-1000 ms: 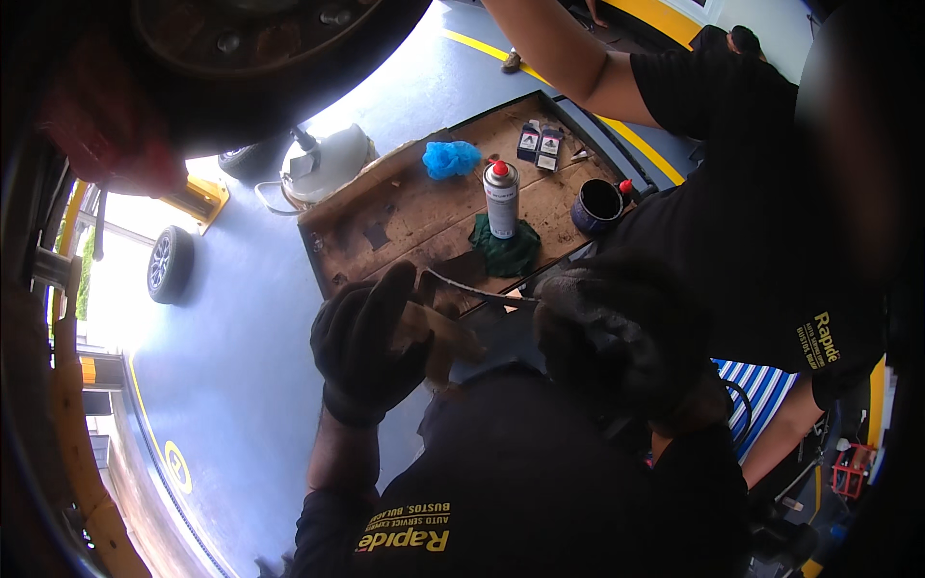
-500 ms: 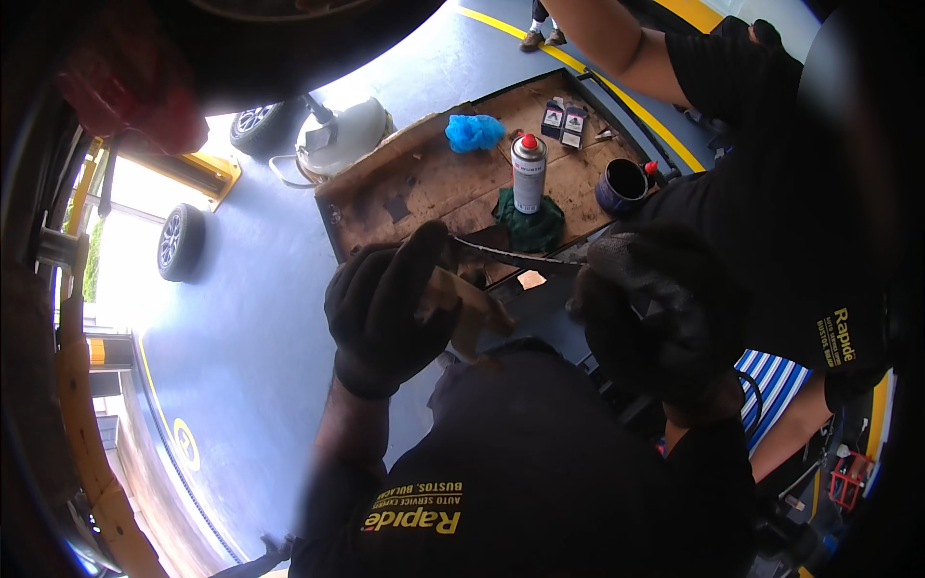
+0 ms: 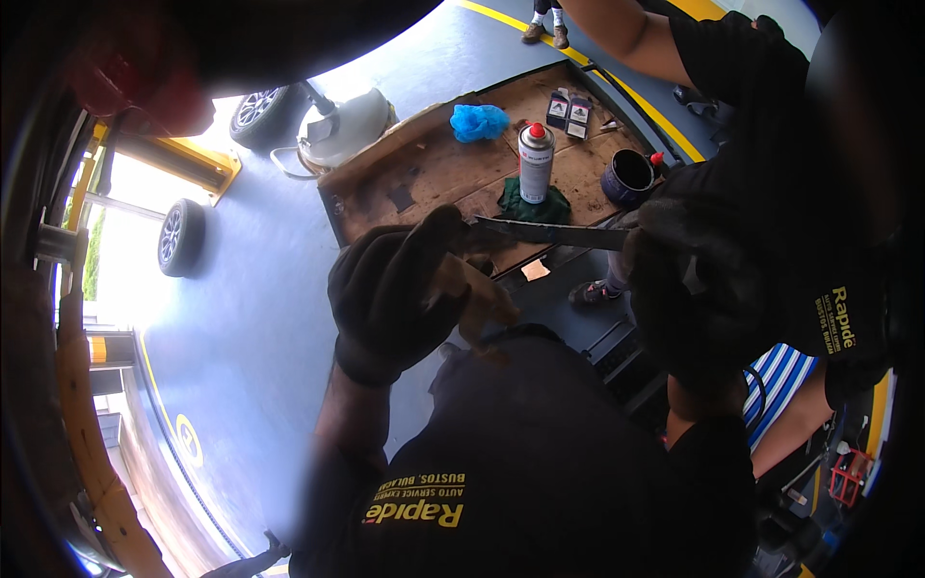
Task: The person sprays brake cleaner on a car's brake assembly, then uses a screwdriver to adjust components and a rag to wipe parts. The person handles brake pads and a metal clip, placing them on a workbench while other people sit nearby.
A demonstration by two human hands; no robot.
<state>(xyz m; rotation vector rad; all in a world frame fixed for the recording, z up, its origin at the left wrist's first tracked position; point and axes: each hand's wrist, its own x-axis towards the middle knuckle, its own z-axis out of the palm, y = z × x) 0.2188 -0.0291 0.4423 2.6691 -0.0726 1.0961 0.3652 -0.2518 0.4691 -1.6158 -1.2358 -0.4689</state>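
Observation:
Both my hands wear dark gloves and are raised in front of my chest. My left hand (image 3: 385,299) is closed on a folded brown sheet (image 3: 485,306) that looks like sandpaper or cardboard. A long thin dark strip (image 3: 564,234) with a paler edge spans the gap between my hands. Its right end sits in my closed right hand (image 3: 689,279); the left end meets the fingertips of my left hand, and whether they pinch it is unclear. Beyond the strip, a spray can (image 3: 536,164) with a red cap stands on a green cloth (image 3: 515,200).
A cardboard-lined tray (image 3: 424,178) holds the can, a blue crumpled glove or cloth (image 3: 479,122), small boxes (image 3: 568,113) and a dark tin (image 3: 627,178). A co-worker's arm (image 3: 626,43) is close at right. Wheels (image 3: 180,238) and a white container (image 3: 347,130) stand on the floor.
My right hand has shifted right, away from my left, and more of the strip shows between them. My left hand stays nearly in place, still on the brown sheet.

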